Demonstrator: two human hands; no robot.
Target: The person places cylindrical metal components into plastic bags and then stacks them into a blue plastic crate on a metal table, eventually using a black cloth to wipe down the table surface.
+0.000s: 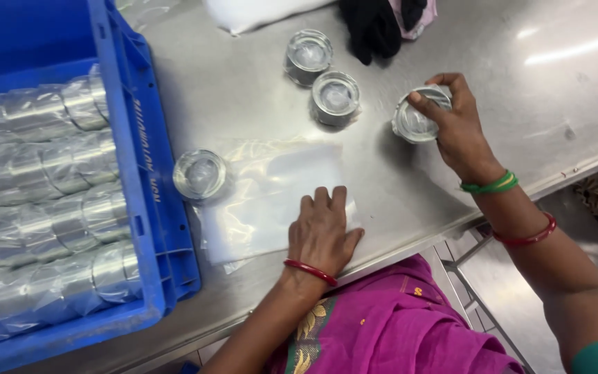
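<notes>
Taking the stack of plastic bags (pixel 271 201) lying on the table (pixel 243 90) as landmark: a crate (pixel 143 173) is sitting to its left, w/ wrapped metal cylinders (pixel 50 201) lying in rows inside. One metal cup (pixel 200 174) is standing at the stack's left edge. Two more cups (pixel 322 76) are standing behind it, w/ dark cloth (pixel 375 28) lying farther back. The left hand (pixel 321 232) is resting on the stack's near right corner; the right hand (pixel 455 125), right of the stack, is gripping a fourth cup (pixel 413 121).

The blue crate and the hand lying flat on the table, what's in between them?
In the head view, a round metal part and a pile of clear plastic bags lie between the blue crate and the left hand, which rests on the bags.
</notes>
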